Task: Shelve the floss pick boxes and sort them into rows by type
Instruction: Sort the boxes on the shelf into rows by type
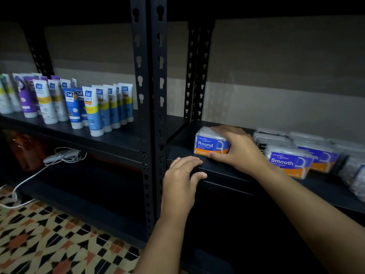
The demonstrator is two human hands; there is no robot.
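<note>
Right hand (237,149) grips Round box (209,145), aligning it leftward, apart from Smooth boxes (286,163); left hand (183,175), fingers relaxed, braces on shelf (177,139) edge.

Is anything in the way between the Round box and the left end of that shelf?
Nothing visible. The right hand grips the Round box, and the shelf left of it is bare up to the post.

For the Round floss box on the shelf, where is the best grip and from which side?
Across its short depth, fingers on top, thumb on the front label, from the front right, as the right hand does; the Round box stands on the shelf with that side open.
</note>
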